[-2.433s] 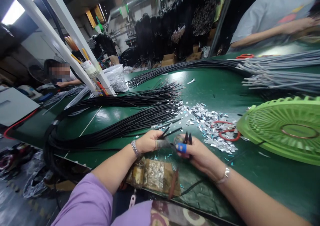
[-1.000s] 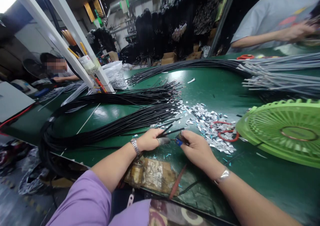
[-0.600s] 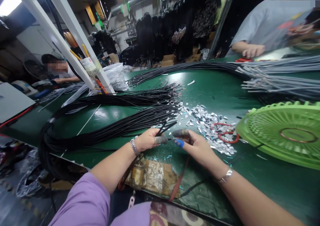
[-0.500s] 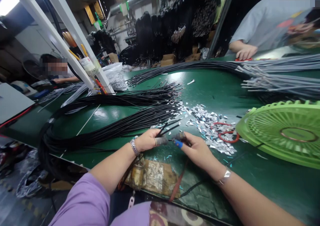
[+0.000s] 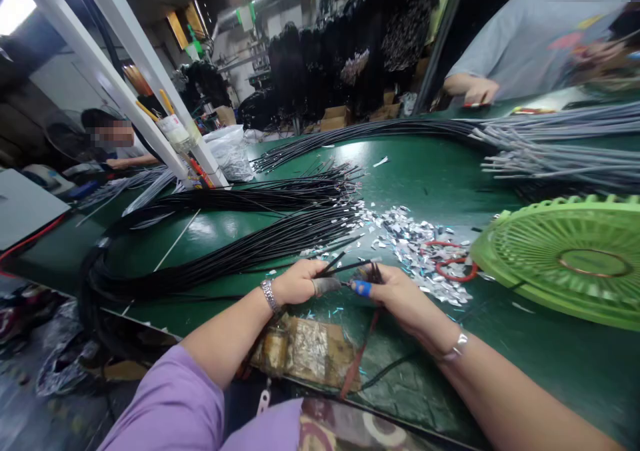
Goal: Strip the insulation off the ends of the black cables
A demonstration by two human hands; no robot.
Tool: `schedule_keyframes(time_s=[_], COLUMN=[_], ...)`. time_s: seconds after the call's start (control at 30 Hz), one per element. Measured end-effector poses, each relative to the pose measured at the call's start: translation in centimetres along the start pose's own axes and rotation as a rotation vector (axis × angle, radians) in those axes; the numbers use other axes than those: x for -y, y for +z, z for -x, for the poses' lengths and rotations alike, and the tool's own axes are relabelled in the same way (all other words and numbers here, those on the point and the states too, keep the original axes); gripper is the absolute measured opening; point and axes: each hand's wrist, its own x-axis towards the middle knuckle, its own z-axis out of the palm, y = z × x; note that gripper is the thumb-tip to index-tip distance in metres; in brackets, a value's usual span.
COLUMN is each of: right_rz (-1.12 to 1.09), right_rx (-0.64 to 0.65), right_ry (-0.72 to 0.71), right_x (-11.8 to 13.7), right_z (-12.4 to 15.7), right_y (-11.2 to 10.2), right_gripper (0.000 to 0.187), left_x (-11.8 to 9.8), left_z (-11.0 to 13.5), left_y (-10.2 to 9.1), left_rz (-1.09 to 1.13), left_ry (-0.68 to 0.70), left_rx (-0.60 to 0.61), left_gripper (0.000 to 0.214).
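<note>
In centre frame, a left hand (image 5: 297, 282) pinches slim black plastic-looking cables (image 5: 354, 265), likely light, springy and best held near the ends, the right hand (image 5: 399, 296) curled, its hold unclear.

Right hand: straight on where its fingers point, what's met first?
The right hand would probably meet the left hand, at its grey-covered fingertip, with a thin dark strand between them; exact depth is unclear.

The right edge cuts off the green grille (image 5: 530, 258). Left of it, my right hand (image 5: 400, 298) partly hides a dark object (image 5: 375, 273), too blurred to identify; beyond it, the top edge crops a co-worker (image 5: 520, 44).
</note>
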Motion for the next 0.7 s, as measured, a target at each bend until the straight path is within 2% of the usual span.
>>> schedule_keyframes(time_s=[0.1, 0.17, 0.23, 0.33, 0.43, 0.5, 0.57, 0.7], right_rz=[-0.286, -0.304, -0.174, 0.118, 0.320, 0.342, 0.222, -0.241], right_rx=[-0.161, -0.226, -0.235, -0.141, -0.079, -0.058, -0.023, 0.014], right_ry=[0.099, 0.087, 0.034, -0.108, -0.226, -0.238, -0.157, 0.138], right_x=[0.1, 0.1, -0.1, -0.3, -0.4, -0.4, -0.4, -0.4], right_z=[-0.5, -0.6, -0.5, 0.0, 0.5, 0.6, 0.6, 0.3], right_y=[-1.0, -1.3, -1.0, 0.1, 0.8, 1.1, 1.3, 1.1], right_gripper=[0.036, 0.034, 0.030, 0.026, 0.024, 0.029, 0.030, 0.032], left_x=[-0.1, -0.1, -0.1, 0.0, 0.1, 0.2, 0.1, -0.2], left_z=[0.0, 0.0, 0.0, -0.1, -0.2, -0.3, -0.4, -0.3], left_y=[-0.2, -0.2, -0.2, 0.0, 0.1, 0.1, 0.1, 0.1], left_rz=[0.154, 0.222, 0.239, 0.221, 0.138, 0.069, 0.048, 0.127], left_ry=[-0.095, -0.147, -0.177, -0.177, -0.059, 0.006, 0.020, 0.024], left_rx=[-0.084, -0.121, -0.110, -0.062, -0.036, -0.010, 0.025, 0.029], left_gripper=[0.050, 0.051, 0.052, 0.049, 0.045, 0.043, 0.043, 0.046])
